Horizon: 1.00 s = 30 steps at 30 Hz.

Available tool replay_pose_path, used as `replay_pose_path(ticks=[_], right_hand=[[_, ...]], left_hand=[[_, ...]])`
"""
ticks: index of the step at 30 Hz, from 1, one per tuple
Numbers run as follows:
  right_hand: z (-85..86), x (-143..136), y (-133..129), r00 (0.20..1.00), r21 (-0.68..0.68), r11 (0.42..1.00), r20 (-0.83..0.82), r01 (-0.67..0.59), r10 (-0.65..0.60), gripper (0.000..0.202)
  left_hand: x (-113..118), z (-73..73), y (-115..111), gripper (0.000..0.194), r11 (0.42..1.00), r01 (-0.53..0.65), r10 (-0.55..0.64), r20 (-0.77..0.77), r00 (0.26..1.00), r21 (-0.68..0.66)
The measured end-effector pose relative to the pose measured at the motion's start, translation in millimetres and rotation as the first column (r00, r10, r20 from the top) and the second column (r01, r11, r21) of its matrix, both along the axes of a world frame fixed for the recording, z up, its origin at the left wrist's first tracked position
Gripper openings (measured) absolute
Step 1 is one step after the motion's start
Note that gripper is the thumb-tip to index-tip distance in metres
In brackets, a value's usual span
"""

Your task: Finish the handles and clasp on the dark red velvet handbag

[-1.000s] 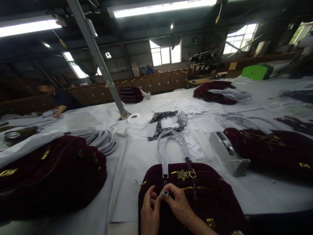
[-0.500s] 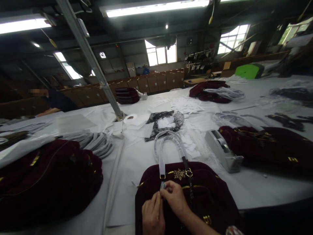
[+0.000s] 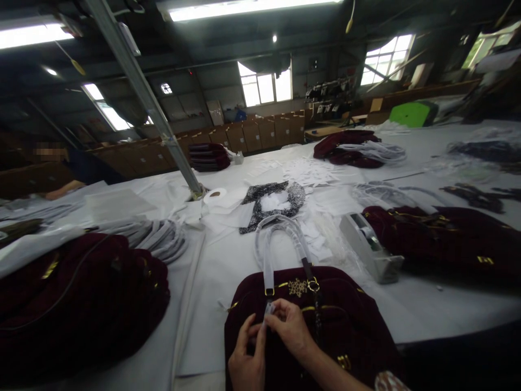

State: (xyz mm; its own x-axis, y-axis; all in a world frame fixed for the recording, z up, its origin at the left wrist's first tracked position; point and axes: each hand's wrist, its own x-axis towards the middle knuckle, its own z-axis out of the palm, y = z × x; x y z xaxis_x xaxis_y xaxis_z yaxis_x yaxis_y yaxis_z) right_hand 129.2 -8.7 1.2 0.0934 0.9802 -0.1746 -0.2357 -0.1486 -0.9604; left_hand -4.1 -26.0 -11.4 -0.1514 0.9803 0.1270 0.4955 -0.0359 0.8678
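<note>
A dark maroon bag (image 3: 345, 309) lies in front of me, with gold zippers, a gold snowflake-shaped ornament (image 3: 297, 287) and two handles (image 3: 268, 255) wrapped in clear plastic. Just below the left handle's gold buckle, my right hand (image 3: 291, 330) pinches a small whitish strip (image 3: 268, 310), thumb against forefinger. My left hand (image 3: 247, 353) is at the strip's lower end, its thumb and a fingertip close together there while the forefinger is lifted off. What lies under the strip is hidden by the fingers.
To the left is a pile of maroon bags (image 3: 81, 304); more maroon bags (image 3: 439, 239) lie at right beside a grey tape dispenser (image 3: 372, 250). A metal post (image 3: 163, 125) rises behind a white roll (image 3: 215, 198). Another person's arm (image 3: 65, 190) rests far left.
My left hand has shifted slightly down and left, its forefinger now spread away from the thumb. My right hand keeps its pinch on the strip.
</note>
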Motion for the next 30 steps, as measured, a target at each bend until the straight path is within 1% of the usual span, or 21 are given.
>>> replay_pose_path(ticks=[2, 4, 6, 8, 11, 14, 16, 18, 19, 21, 24, 26, 28, 30], right_hand=[[0.4, -1, -1, 1.000, -0.001, 1.000, 0.015, 0.007, -0.007, 0.018], [0.5, -3, -2, 0.999, 0.002, 1.000, 0.031, 0.007, -0.007, 0.017], [1.2, -4, -3, 0.999, 0.032, 0.999, 0.037, -0.003, 0.002, 0.018], [3.3, -5, -5, 0.999, 0.070, 0.997, 0.030, -0.019, 0.017, 0.019], [9.3, -4, -8, 0.998, 0.104, 0.994, 0.061, -0.035, 0.029, 0.017], [16.4, -5, -11, 0.980, 0.164, 0.984, 0.195, -0.070, 0.038, 0.015], [21.6, -5, -15, 0.960, 0.171, 0.983, 0.280, -0.060, 0.010, 0.025], [28.3, -2, -21, 0.945, 0.153, 0.988, 0.325, -0.013, -0.038, 0.036], [32.6, 2, -24, 0.937, 0.158, 0.987, 0.343, 0.010, -0.064, 0.038], [42.5, 15, -33, 0.908, 0.224, 0.974, 0.400, 0.035, -0.124, 0.034], [54.0, 50, -50, 0.811, 0.348, 0.933, 0.520, 0.086, -0.269, 0.030], [53.4, 81, -63, 0.717, 0.368, 0.916, 0.594, 0.161, -0.365, 0.028], [43.9, 112, -76, 0.588, 0.367, 0.895, 0.676, 0.255, -0.445, 0.028], [27.0, 138, -88, 0.422, 0.379, 0.866, 0.762, 0.326, -0.492, 0.029]], left_hand=[[1, -5.3, 2, 0.047, 0.995, 0.041, -0.030, -0.120, 0.992, 0.093], [2, -13.1, 4, 0.042, 0.977, 0.120, -0.079, -0.223, 0.972, 0.176], [2, -19.4, 6, 0.037, 0.960, 0.175, -0.112, -0.273, 0.955, 0.220], [1, -22.2, 7, 0.032, 0.953, 0.187, -0.120, -0.273, 0.955, 0.237], [0, -22.0, 9, 0.029, 0.955, 0.195, -0.134, -0.262, 0.956, 0.222], [-3, -22.5, 12, 0.030, 0.971, 0.179, -0.130, -0.274, 0.953, 0.161], [-5, -24.0, 15, 0.033, 0.983, 0.151, -0.117, -0.282, 0.952, 0.102], [-6, -25.0, 17, 0.038, 0.986, 0.160, -0.138, -0.286, 0.948, 0.053], [-5, -25.0, 18, 0.041, 0.987, 0.157, -0.138, -0.281, 0.950, 0.045], [-4, -23.6, 18, 0.048, 0.993, 0.118, -0.106, -0.263, 0.959, 0.031], [-3, -20.0, 18, 0.055, 0.999, 0.020, -0.029, -0.255, 0.967, -0.038], [-4, -17.3, 17, 0.057, 0.995, -0.006, -0.020, -0.256, 0.966, -0.101], [-4, -14.2, 17, 0.059, 0.989, -0.025, -0.012, -0.253, 0.967, -0.143], [-3, -10.6, 16, 0.059, 0.984, -0.040, -0.006, -0.259, 0.966, -0.171]])
